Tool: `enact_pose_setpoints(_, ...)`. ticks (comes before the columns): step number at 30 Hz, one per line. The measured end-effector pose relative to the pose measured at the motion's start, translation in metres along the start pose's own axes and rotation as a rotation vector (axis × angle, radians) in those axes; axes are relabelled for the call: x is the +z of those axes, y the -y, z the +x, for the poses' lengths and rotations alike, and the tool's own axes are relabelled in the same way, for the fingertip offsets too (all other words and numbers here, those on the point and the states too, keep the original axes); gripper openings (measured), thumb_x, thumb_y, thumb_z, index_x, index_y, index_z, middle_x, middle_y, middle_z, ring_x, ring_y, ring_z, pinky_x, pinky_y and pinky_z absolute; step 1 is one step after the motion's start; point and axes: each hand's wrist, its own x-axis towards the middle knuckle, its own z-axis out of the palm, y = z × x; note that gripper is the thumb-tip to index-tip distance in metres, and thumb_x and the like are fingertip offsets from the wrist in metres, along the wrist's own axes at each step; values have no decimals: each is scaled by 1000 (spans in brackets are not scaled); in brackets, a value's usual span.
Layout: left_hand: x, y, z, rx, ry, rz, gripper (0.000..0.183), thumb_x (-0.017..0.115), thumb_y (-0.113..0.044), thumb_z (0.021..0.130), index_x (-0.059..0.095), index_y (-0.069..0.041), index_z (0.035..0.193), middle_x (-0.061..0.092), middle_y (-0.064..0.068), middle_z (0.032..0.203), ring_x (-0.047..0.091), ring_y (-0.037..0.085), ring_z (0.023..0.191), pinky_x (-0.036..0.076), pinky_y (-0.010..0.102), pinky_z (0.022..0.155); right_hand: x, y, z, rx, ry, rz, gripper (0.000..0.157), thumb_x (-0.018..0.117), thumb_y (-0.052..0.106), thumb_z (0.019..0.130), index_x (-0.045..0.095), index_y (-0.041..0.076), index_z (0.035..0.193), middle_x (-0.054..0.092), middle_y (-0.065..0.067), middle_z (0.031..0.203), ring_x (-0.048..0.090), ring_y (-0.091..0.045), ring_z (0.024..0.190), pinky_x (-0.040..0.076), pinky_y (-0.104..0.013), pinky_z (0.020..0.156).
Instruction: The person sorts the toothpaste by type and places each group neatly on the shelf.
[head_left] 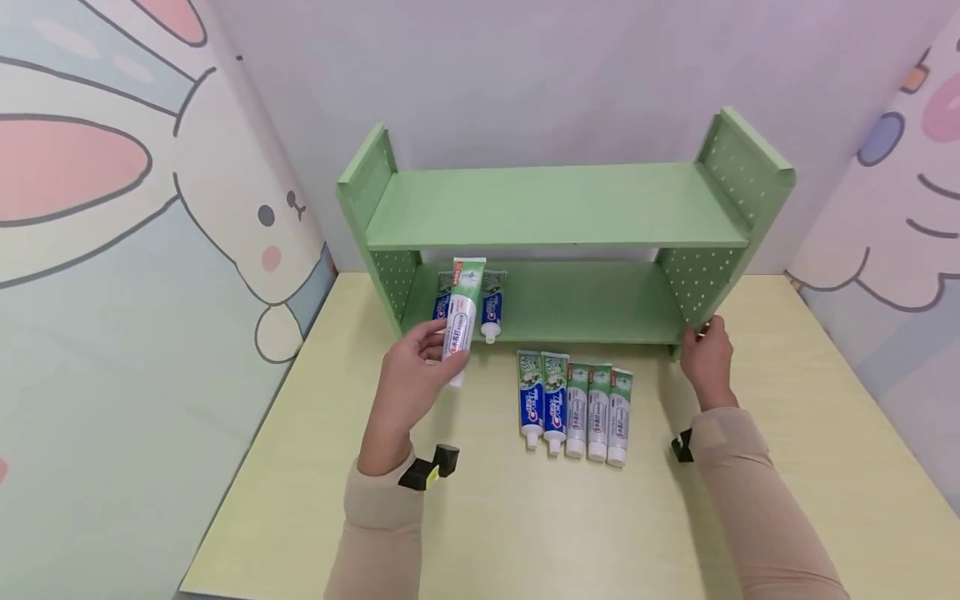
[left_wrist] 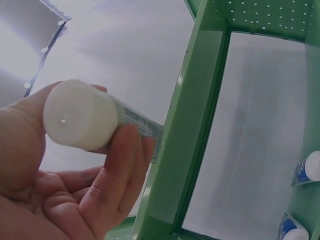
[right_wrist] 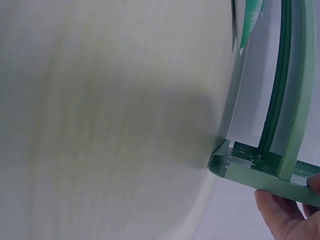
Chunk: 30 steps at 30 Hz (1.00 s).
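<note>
My left hand [head_left: 416, 371] grips a green-and-white toothpaste tube [head_left: 467, 304], raised in front of the left part of the green shelf rack [head_left: 562, 204]. Its white cap [left_wrist: 80, 115] points toward the left wrist camera. On the lower shelf [head_left: 585, 300] stand two blue-and-green toothpaste tubes [head_left: 492, 304], one partly hidden by the held tube. My right hand [head_left: 707, 358] holds the front edge of the rack's right side panel [right_wrist: 270, 187] near its foot, fingers on one side and thumb on the other.
In front of the rack, a row lies on the pale yellow table [head_left: 495, 517]: two blue-and-green toothpaste tubes [head_left: 555, 400] and three green-and-white ones [head_left: 597, 412]. The upper shelf [head_left: 555, 204] holds nothing. Walls with cartoon drawings [head_left: 225, 192] close in the table's sides.
</note>
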Motion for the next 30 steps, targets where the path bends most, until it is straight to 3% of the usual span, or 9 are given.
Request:
enact_pose_setpoints(20,-24,-29,42,-7,-8,8,53,71,-14,89,51,1,136,60,15,119,59,25,105,53,36,84,1,-1,1,-4,-9,4,50,31,23,104,28,-10,141,41,-34,136,48,-45,120,48,-52,88)
enact_pose_setpoints(30,-36,-34,66,-11,-8,15,54,70,-16,90,50,1,137,59,15,122,59,25,108,51,36,88,0,-1,0,-9,-16,-1,48,32,22,104,30,-11,139,42,-34,134,48,-45,119,48,-52,88)
